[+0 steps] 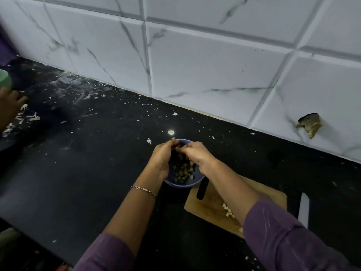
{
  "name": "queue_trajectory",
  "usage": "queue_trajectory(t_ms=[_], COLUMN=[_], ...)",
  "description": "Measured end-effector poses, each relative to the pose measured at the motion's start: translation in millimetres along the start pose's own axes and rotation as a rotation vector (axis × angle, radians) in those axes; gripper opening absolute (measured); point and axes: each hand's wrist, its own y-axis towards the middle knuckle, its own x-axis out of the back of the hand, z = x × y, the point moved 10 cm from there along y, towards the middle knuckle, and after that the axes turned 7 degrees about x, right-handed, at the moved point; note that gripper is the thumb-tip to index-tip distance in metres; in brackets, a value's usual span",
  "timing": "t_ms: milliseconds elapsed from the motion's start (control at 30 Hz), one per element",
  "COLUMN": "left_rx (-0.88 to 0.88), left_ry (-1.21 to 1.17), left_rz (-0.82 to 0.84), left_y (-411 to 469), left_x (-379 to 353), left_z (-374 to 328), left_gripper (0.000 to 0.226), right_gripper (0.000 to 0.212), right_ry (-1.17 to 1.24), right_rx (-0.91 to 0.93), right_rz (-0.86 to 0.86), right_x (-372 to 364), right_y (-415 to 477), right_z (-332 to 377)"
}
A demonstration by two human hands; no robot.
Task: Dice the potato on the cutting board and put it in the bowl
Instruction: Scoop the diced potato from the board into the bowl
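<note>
Blue and smooth, the round bowl sits at the centre of the frame on the black bench, touching or nearly touching the upper-left corner of the wooden cutting board. Inside it lies a loose heap of pale, rough-cut potato cubes.

Our hands hang over it. The left hand, with a thin chain bracelet at the wrist, comes in from the left. The right hand comes in from the right. Both sets of fingers curl inward and their tips meet above the far rim. We cannot tell whether any cubes are pinched between them.

What the next move turns on, as we judge it, is the leftover dice. This small scatter lies on the board at the lower right, back toward us and partly under the right forearm. It strings out along a line running down and to the right. The right hand is plainly nearer, and it would have to draw back along its own arm.

A black handle-like bar lies on the board's left edge, just beside the bowl, its long axis near upright in the frame. A pale flat strip, perhaps a blade, lies off the board's right side. The bench is glossy and speckled with white scraps, and marbled tiles rise behind it.
</note>
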Motion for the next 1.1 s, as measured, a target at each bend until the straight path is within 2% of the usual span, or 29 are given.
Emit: queue_trajectory(t_ms=[167,367,500,567,667,767,900,1100], left_rx=[-0.029,-0.040,-0.061,-0.079,-0.133,-0.151,-0.166,-0.336], left_ry=[-0.041,-0.074,-0.080,-0.080,-0.014,0.039,0.052,0.415], left_rz=[0.018,0.051,0.073,0.082,0.105,0.157,0.104,0.047], left_y=[0,-1,-3,-5,-8,-8,-11,-12], left_x=[0,1,-1,-1,-4,-8,-1,-5], left_z=[-5,-4,-5,-6,-9,-7,-11,-17], left_gripper=[0.028,0.031,0.027,0.027,0.022,0.015,0.035,0.083], right_gripper=[0.020,0.011,0.064,0.083,0.093,0.090,0.088,0.096], right_ry=[-0.050,-0.039,0.138,0.247,0.322,0.344,0.364,0.489], right_rx=[0.105,0.074,-0.043,-0.065,-0.058,-0.039,0.003,0.034], right_rz=[0.013,0.047,0.128,0.185,0.194,0.151,0.127,0.224], right_x=[3,2,-1,-4,-7,-9,-7,-14], right_y=[3,1,-4,-6,-6,-8,-7,-9], right_z=[8,9,3,2,-1,0,4,10])
